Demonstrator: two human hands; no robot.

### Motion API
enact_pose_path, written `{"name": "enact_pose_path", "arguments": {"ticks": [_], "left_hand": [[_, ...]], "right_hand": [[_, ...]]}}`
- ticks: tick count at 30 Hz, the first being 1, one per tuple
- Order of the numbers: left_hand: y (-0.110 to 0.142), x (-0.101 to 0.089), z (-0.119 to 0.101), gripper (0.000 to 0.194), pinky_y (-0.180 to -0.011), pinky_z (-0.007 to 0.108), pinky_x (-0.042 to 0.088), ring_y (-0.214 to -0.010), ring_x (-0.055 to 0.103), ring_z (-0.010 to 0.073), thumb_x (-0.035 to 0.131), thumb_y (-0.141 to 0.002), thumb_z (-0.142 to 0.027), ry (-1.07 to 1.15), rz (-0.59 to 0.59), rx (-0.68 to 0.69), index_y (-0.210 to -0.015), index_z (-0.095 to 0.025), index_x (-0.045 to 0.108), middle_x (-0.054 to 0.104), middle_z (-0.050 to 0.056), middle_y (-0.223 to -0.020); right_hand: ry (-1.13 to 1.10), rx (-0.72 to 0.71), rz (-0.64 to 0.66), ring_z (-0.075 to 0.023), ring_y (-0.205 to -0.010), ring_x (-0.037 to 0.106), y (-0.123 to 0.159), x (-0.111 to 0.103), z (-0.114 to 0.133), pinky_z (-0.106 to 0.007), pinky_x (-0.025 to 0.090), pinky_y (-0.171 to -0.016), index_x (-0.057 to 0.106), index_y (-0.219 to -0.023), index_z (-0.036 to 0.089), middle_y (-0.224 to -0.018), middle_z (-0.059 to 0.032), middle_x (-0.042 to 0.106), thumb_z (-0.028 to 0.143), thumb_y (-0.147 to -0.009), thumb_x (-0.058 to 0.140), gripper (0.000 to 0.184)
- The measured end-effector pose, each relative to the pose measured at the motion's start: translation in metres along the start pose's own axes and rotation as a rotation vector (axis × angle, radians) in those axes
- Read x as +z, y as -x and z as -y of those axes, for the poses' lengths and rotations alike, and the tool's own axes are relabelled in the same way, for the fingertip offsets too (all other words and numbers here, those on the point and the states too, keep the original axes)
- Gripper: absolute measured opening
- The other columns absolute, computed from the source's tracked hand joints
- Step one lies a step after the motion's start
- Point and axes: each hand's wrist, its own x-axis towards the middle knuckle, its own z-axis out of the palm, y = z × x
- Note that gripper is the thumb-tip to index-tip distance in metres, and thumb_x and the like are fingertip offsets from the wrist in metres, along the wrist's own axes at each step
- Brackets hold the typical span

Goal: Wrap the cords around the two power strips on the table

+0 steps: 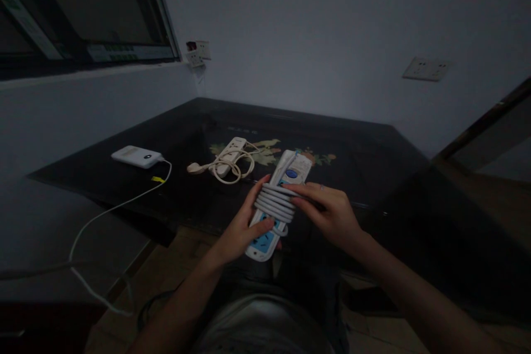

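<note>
A white power strip with blue sockets (pixel 262 243) is tilted above the near edge of the table, its far end pointing away from me. Its grey-white cord (pixel 274 204) is wound in several turns around the middle. My left hand (pixel 244 227) grips the strip from the left, thumb lying across the front below the coils. From the right, my right hand (pixel 327 210) pinches the cord at the upper right side of the coils, fingers and thumb closed on it. Part of the strip's middle is hidden under the windings.
On the dark table (pixel 352 160) lie a second power strip (pixel 232 155) with a loosely looped cord and a white power-bank-like device (pixel 136 157). A white cable (pixel 108 211) runs from that device over the left edge. Wall sockets (pixel 426 68) are at the back right.
</note>
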Motion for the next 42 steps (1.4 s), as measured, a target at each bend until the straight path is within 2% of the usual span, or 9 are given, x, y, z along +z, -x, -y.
{"name": "enact_pose_path", "arguments": {"ticks": [5, 7, 10, 17, 23, 26, 30, 35, 42], "left_hand": [[0.0, 0.0, 0.005, 0.095, -0.058, 0.032, 0.057, -0.066, 0.067, 0.0183, 0.072, -0.076, -0.037, 0.057, -0.005, -0.01, -0.148, -0.034, 0.01, 0.061, 0.011, -0.116], [-0.001, 0.003, 0.006, 0.087, -0.056, 0.03, 0.056, -0.062, 0.067, 0.0183, 0.073, -0.075, -0.039, 0.071, -0.026, -0.003, -0.144, -0.025, 0.023, 0.066, 0.01, -0.104], [-0.003, 0.007, 0.006, 0.066, -0.056, 0.029, 0.055, -0.061, 0.067, 0.0187, 0.076, -0.07, -0.042, 0.093, -0.055, 0.0, -0.124, -0.016, 0.047, 0.069, 0.01, -0.094], [-0.004, 0.003, 0.014, 0.049, -0.053, 0.025, 0.053, -0.058, 0.068, 0.0191, 0.076, -0.067, -0.048, 0.24, -0.055, -0.112, -0.09, -0.007, 0.063, 0.072, 0.013, -0.077], [-0.004, 0.002, 0.016, 0.051, -0.055, 0.025, 0.053, -0.059, 0.068, 0.018, 0.075, -0.069, -0.05, 0.455, 0.013, -0.153, -0.096, -0.008, 0.064, 0.074, 0.014, -0.082], [-0.001, 0.001, 0.014, 0.054, -0.058, 0.025, 0.053, -0.063, 0.069, 0.0183, 0.073, -0.071, -0.052, 0.51, 0.073, -0.203, -0.1, -0.007, 0.063, 0.074, 0.016, -0.088], [0.004, -0.002, 0.016, 0.049, -0.06, 0.025, 0.053, -0.065, 0.07, 0.0194, 0.069, -0.074, -0.052, 0.517, 0.112, -0.225, -0.096, -0.009, 0.062, 0.074, 0.012, -0.079], [0.006, -0.001, 0.018, 0.045, -0.054, 0.025, 0.052, -0.062, 0.068, 0.0194, 0.072, -0.071, -0.051, 0.543, 0.164, -0.177, -0.091, -0.011, 0.062, 0.071, 0.008, -0.074], [0.006, 0.001, 0.01, 0.044, -0.053, 0.025, 0.052, -0.059, 0.067, 0.0179, 0.073, -0.07, -0.051, 0.481, 0.142, -0.083, -0.088, -0.011, 0.064, 0.07, 0.007, -0.07]], "right_hand": [[0.073, -0.045, -0.036, -0.0156, -0.078, 0.07, -0.001, -0.008, 0.005, -0.025, 0.054, -0.069, 0.07, -0.104, 0.019, -0.09, -0.0052, 0.075, 0.019, -0.091, 0.052, 0.022], [0.111, -0.093, -0.049, -0.0143, -0.072, 0.069, 0.0, -0.011, 0.01, -0.024, 0.053, -0.065, 0.07, -0.104, 0.018, -0.084, -0.0048, 0.074, 0.019, -0.092, 0.05, 0.023], [0.159, -0.141, -0.074, -0.0131, -0.068, 0.067, 0.001, -0.015, 0.016, -0.023, 0.053, -0.062, 0.07, -0.105, 0.018, -0.08, -0.0041, 0.073, 0.019, -0.093, 0.049, 0.024], [0.097, -0.048, -0.1, -0.014, -0.069, 0.068, 0.005, -0.016, 0.011, -0.023, 0.053, -0.061, 0.071, -0.101, 0.017, -0.082, -0.0048, 0.074, 0.019, -0.089, 0.054, 0.021], [-0.049, 0.122, -0.067, -0.0184, -0.075, 0.072, 0.008, -0.015, 0.002, -0.027, 0.056, -0.064, 0.074, -0.096, 0.022, -0.088, -0.0053, 0.076, 0.024, -0.088, 0.055, 0.021], [-0.07, 0.087, -0.068, -0.0193, -0.077, 0.072, 0.008, -0.017, 0.003, -0.029, 0.057, -0.067, 0.074, -0.098, 0.023, -0.09, -0.0053, 0.076, 0.024, -0.087, 0.056, 0.021], [-0.059, 0.041, -0.045, -0.0186, -0.077, 0.072, 0.009, -0.021, 0.003, -0.03, 0.057, -0.069, 0.074, -0.1, 0.026, -0.09, -0.0038, 0.076, 0.025, -0.089, 0.056, 0.021], [-0.105, 0.036, -0.002, -0.0172, -0.077, 0.071, 0.008, -0.023, 0.001, -0.027, 0.055, -0.067, 0.073, -0.096, 0.022, -0.088, -0.0043, 0.076, 0.028, -0.089, 0.056, 0.019], [-0.097, 0.032, 0.03, -0.0135, -0.061, 0.066, 0.009, -0.028, 0.0, -0.021, 0.049, -0.055, 0.069, -0.081, 0.017, -0.07, -0.0022, 0.071, 0.028, -0.089, 0.056, 0.019]]}}
